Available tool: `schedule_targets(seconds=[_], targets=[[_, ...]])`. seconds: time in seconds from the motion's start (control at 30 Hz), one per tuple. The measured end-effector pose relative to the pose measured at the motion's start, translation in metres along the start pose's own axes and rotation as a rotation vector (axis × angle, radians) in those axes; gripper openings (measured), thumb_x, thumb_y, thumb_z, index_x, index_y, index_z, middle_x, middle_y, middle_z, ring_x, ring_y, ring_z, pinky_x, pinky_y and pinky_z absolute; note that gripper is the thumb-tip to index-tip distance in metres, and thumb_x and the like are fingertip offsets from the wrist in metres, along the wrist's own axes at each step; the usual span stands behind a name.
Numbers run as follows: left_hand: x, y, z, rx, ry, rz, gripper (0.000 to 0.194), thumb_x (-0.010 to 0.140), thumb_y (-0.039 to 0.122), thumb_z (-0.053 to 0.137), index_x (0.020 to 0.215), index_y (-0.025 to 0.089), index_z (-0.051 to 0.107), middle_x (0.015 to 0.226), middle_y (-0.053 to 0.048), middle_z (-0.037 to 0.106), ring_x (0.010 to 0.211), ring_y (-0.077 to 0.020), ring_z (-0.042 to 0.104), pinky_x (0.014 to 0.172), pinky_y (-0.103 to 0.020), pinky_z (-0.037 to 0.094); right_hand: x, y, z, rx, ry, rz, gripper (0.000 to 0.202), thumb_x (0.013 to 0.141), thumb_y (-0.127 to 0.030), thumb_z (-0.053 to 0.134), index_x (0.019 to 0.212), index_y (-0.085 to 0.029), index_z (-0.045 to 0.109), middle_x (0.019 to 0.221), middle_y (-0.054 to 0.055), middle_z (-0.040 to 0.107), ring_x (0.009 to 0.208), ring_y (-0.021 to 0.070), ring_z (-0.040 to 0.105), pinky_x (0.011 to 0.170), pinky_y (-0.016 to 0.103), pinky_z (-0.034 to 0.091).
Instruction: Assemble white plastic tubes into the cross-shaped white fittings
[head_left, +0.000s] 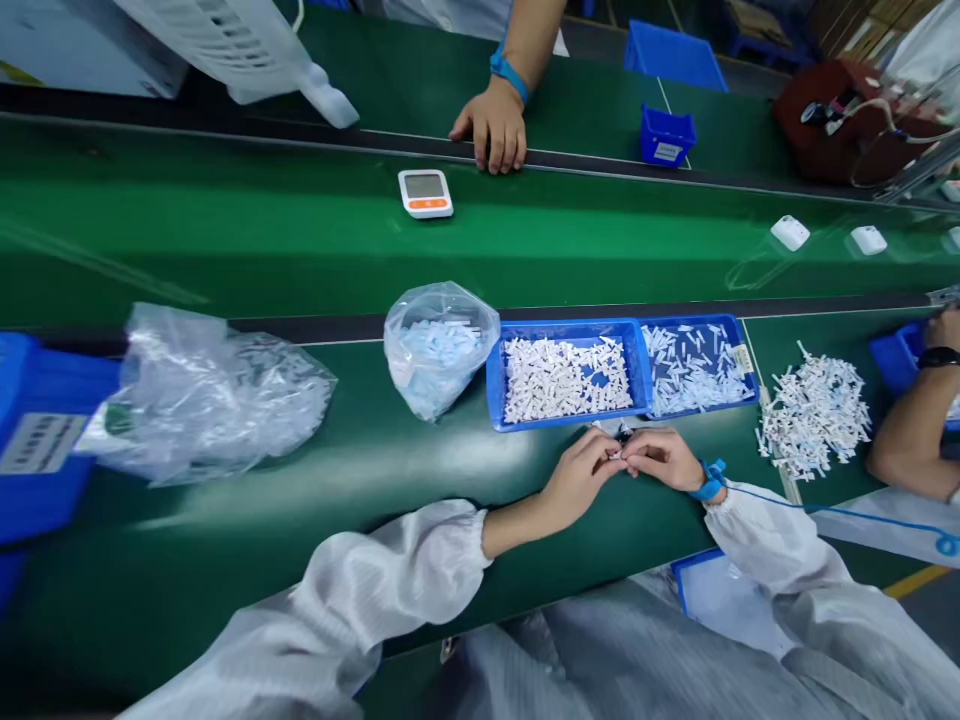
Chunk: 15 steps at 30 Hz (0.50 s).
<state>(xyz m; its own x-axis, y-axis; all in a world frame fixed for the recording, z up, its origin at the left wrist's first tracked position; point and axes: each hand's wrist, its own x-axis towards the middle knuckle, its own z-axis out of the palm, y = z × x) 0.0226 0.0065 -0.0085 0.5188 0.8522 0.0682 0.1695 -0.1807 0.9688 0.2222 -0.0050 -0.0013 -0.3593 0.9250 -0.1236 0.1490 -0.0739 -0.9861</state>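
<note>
Our left hand (576, 478) and right hand (667, 460) had fingers nearly closed, pinching one small white piece (616, 456) (partly hidden); its smallness could have caused slipping.

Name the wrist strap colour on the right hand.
Blue wrist strap, seen best in the head view.

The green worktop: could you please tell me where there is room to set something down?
Bare room lies between the large bag, small bag and left sleeve, and on the far strip either side of the timer. It is crowded around the blue trays, loose pile, left hand and right hand.
</note>
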Motion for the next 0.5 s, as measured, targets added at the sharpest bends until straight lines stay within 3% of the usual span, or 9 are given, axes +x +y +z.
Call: schedule_targets(seconds=[0.33,0.5], targets=[[0.0058,0.0008,0.0035,-0.077,0.06,-0.045,0.014,0.093,0.031,0.057,0.096,0.021,0.067,0.092,-0.004,0.069,0.087,-0.0185,0.065,0.084,-0.032,0.053,0.0003,-0.0011,-0.0025,0.016,0.15,-0.024,0.022,0.082,-0.04,0.071,0.09,-0.019,0.072,0.071,0.004,0.073,0.057,0.0144,0.067,0.055,0.027,0.057],[0.0069,-0.0025,0.0081,-0.095,0.152,-0.034,0.018,0.093,0.034,0.059,0.095,0.021,0.072,0.103,-0.007,0.069,0.09,-0.0189,0.065,0.085,-0.032,0.054,0.0027,-0.0018,-0.0035,-0.009,0.204,-0.05,0.02,0.081,-0.038,0.073,0.091,-0.02,0.071,0.072,0.002,0.072,0.054,0.0132,0.065,0.052,0.026,0.056]])
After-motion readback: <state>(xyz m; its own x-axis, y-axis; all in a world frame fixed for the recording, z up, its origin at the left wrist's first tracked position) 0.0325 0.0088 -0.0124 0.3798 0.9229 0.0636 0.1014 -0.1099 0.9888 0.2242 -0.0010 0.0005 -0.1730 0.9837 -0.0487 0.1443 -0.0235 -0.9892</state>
